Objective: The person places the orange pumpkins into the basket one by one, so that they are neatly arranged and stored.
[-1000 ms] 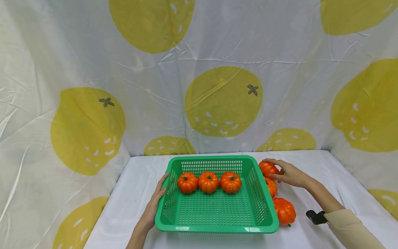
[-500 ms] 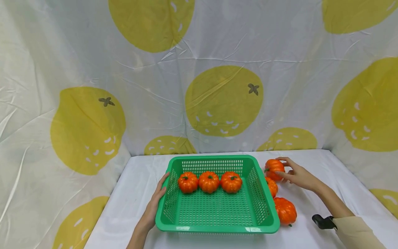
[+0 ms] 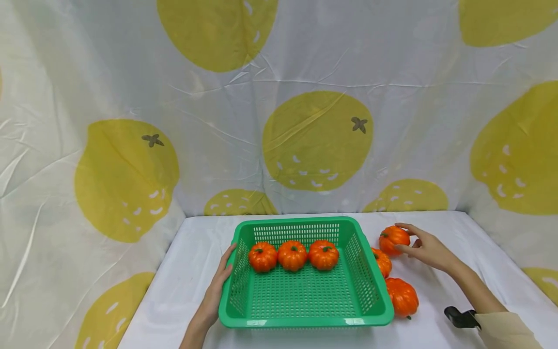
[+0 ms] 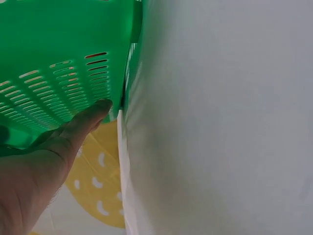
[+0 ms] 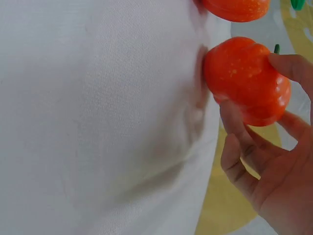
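Observation:
My right hand (image 3: 429, 249) holds a small orange pumpkin (image 3: 394, 241) with a green stem, just right of the green basket (image 3: 305, 322). In the right wrist view, thumb and fingers grip that pumpkin (image 5: 244, 78) from both sides, close to the white cloth. On the basket's left side rests my left hand (image 3: 214, 293), its fingers extended along the outer wall. The left wrist view has this hand (image 4: 39, 171) lying against the slotted wall (image 4: 58, 29). Three more pumpkins sit in a row inside the basket, the middle one (image 3: 292, 255) among them.
Two more pumpkins stand on the white-clothed table along the basket's right side: one (image 3: 382, 263) partly hidden by the rim, the other (image 3: 402, 297) nearer. A black strap-like piece (image 3: 462, 317) sticks out by the right sleeve (image 3: 505, 329). Lemon-printed curtain (image 3: 235, 145) encloses the table behind.
My right hand has drawn the pumpkin to the right, away from the basket's wall, and its stem has turned into view. The left hand stays at the basket.

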A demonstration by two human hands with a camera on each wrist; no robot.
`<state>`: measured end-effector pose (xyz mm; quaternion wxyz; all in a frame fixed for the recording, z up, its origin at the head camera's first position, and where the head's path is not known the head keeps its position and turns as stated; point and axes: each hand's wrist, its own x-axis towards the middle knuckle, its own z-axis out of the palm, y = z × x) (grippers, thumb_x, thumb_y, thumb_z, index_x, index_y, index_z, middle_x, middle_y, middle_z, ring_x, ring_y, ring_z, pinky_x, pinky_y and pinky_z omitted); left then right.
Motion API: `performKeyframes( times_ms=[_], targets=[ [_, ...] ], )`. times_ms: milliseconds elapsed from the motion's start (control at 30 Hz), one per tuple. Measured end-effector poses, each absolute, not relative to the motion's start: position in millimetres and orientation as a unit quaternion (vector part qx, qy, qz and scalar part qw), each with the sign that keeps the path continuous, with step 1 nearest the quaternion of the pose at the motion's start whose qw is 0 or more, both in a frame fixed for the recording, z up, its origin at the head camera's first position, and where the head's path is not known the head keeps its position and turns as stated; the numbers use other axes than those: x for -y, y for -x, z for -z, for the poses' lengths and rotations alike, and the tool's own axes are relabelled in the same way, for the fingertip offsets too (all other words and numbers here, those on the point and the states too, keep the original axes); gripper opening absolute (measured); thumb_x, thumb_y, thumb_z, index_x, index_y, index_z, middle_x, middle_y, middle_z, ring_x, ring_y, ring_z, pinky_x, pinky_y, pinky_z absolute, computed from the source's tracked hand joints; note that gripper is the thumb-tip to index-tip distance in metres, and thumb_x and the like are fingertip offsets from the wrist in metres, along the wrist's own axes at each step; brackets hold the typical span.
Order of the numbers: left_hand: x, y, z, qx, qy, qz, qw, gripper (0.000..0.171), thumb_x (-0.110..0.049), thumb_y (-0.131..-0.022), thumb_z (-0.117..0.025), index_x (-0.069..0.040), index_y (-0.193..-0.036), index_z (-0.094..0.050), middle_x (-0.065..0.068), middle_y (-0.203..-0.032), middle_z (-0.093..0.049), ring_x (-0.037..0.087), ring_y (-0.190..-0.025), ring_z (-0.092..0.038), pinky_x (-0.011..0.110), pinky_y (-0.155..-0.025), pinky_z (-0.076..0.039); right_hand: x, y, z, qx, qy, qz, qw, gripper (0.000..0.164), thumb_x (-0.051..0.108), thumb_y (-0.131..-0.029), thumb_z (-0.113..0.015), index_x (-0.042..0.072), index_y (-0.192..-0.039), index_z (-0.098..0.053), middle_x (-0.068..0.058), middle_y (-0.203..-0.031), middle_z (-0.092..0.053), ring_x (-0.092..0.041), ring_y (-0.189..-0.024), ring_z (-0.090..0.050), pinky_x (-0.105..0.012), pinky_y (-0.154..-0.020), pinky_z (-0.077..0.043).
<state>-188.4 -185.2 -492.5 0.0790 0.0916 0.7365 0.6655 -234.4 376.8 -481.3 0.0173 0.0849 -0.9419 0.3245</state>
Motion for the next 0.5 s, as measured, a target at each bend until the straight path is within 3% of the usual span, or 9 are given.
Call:
performKeyframes(
  times_ms=[233, 500],
  targets=[
    [186.0, 183.0, 487.2, -0.731, -0.087, -0.672, 0.075, 0.053, -0.042, -0.113, -0.023, -0.036, -0.165, -0.017, 0.005, -0.176, 0.0, 0.036, -0.161, 0.001, 0.068, -0.122, -0.001, -374.0, 220.0, 483.6, 0.949, -0.033, -0.313, 0.015, 0.072, 0.042, -0.093, -0.075, -0.001, -0.142, -0.045, -0.023, -0.116, -0.064, -0.018, -0.079, -0.053, -0.025, -0.062, -0.046],
    [182.9, 184.4, 483.5, -0.739, -0.084, -0.663, 0.082, 0.054, -0.042, -0.113, -0.023, -0.036, -0.166, -0.015, 0.005, -0.176, 0.0, 0.038, -0.161, 0.002, 0.069, -0.122, -0.003, -365.5, 205.8, 486.4, 0.941, -0.004, -0.337, -0.013, 0.078, 0.043, -0.093, -0.074, -0.003, -0.148, -0.043, -0.016, -0.107, -0.066, -0.019, -0.08, -0.052, -0.026, -0.061, -0.045]
  ],
)
